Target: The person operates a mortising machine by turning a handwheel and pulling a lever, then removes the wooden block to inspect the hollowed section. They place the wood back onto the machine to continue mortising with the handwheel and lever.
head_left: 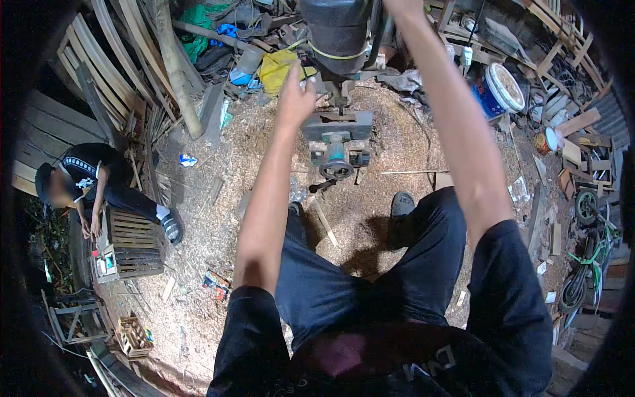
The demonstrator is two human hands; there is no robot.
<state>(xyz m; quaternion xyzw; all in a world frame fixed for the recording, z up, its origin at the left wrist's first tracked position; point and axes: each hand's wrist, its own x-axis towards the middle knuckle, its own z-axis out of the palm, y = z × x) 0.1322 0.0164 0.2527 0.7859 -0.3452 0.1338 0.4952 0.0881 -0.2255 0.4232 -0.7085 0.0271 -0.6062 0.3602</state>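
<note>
A dark drilling machine (336,33) with a yellow band stands in front of me, its bit pointing down over a vise. My left hand (296,98) is raised just left of the machine's head, one finger stretched upward and the thumb apart; nothing shows clearly in it. At the top edge, my right hand (403,6) reaches up beside the machine, with its fingers cut off by the frame. Under the bit, a dark wooden workpiece (354,127) lies across the vise (336,151), which has a round handwheel (336,171) facing me.
Wood shavings (258,172) cover the floor. Another person (92,172) sits at the left by a slatted wooden crate (135,241). A yellow cloth (274,71) lies behind my left hand. To the right are a white-and-blue bucket (499,91) and a small green bicycle (589,264).
</note>
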